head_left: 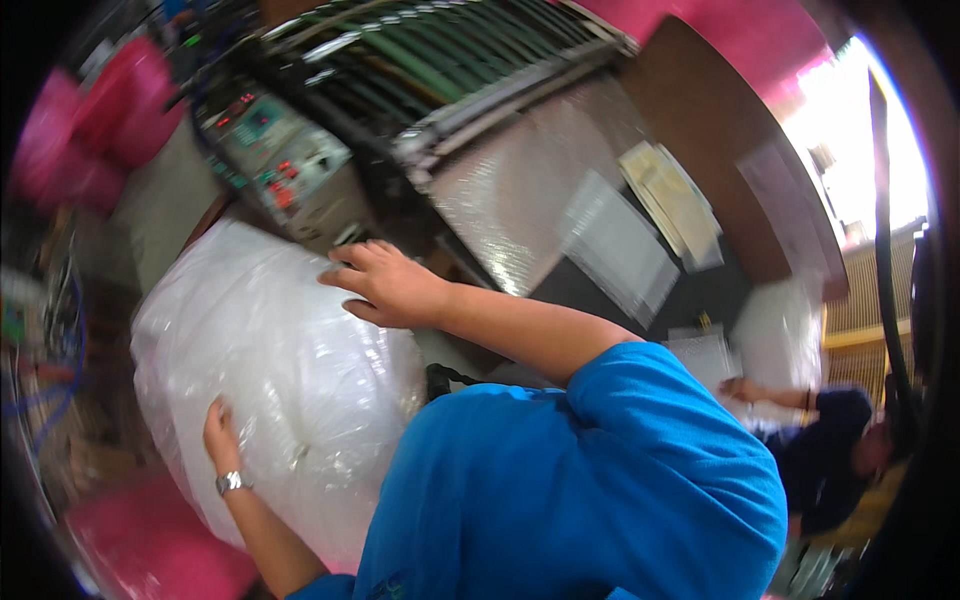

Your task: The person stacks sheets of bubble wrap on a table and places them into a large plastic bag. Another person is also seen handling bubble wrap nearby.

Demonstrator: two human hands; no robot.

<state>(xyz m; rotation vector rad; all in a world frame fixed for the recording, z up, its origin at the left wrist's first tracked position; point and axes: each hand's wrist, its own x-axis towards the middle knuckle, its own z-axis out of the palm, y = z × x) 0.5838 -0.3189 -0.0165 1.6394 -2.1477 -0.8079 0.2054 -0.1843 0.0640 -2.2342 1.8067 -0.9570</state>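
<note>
A large bulging clear plastic bag (270, 350), filled with something whitish, stands in front of me on the left. My right hand (385, 285) reaches across to its upper right edge, fingers spread and nothing gripped in them. On the near left part of the bag rests my left hand (221, 437), with a silver watch (233, 482) on the wrist. Its fingers look stretched out against the plastic, though some of them are hidden.
A machine with rollers (430, 60) and a control panel (275, 155) stands ahead. Bubble-wrap sheets (620, 250) and tan papers (670, 205) lie on a dark table. Pink bags (130, 100) sit at left. Another person (830, 450) works at right.
</note>
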